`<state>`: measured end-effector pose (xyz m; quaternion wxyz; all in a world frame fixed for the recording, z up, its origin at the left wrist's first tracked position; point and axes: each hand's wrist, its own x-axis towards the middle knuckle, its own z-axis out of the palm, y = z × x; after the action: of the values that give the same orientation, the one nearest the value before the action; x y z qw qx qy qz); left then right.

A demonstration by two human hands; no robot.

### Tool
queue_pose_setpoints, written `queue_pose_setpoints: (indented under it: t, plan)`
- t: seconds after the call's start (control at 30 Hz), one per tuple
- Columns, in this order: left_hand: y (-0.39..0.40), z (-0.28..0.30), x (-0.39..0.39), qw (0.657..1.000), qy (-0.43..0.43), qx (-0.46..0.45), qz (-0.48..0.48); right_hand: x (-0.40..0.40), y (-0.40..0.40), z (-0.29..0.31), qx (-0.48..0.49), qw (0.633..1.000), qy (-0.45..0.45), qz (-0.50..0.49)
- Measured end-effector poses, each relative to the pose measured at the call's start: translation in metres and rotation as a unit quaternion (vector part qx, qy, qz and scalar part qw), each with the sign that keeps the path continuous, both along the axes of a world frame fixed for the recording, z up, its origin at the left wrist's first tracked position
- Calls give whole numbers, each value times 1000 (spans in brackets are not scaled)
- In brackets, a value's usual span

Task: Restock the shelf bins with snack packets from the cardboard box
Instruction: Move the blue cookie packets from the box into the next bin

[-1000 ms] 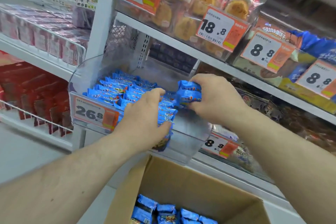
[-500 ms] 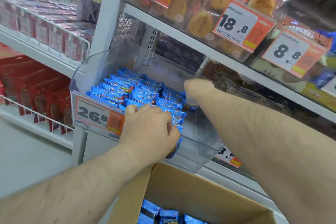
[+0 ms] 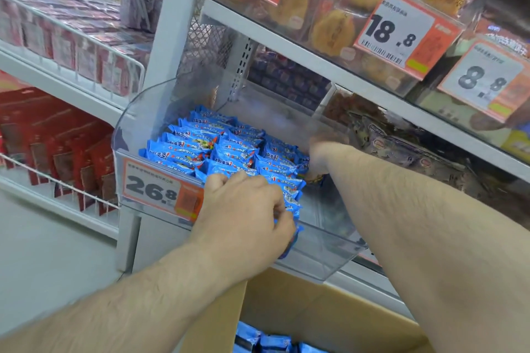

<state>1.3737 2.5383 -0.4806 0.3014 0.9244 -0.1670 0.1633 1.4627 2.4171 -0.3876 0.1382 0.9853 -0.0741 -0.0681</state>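
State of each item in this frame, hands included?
Clear bin: left part filled with packets, right part bare.
Blue packets: stacked in rows.
Left hand: gripping front packets.
Right hand: blurred, against the stack.
Cardboard box: open, packets inside.

A white metal shelf [image 3: 301,57] is seen holding a clear plastic bin [image 3: 324,252] partly filled with blue snack packets [image 3: 226,152]. Beside it, dark packets [image 3: 401,146] are laid; wrapped pastries [image 3: 332,28] are stacked above.
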Motion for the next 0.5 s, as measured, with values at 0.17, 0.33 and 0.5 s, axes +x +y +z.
queue_pose_setpoints:
  t: [0.17, 0.33, 0.5]
  plan:
    - [0, 0, 0, 1000, -1, -5, 0, 1, -6, -2, 36, 999, -18, -9]
    - [0, 1, -2, 1000, -15, -16, 0, 1, -4, -7, 56, 998, -34, -23]
    - [-2, 0, -1, 999, -22, -29, 4, 4, -6, -12, 69, 996, -39, -47]
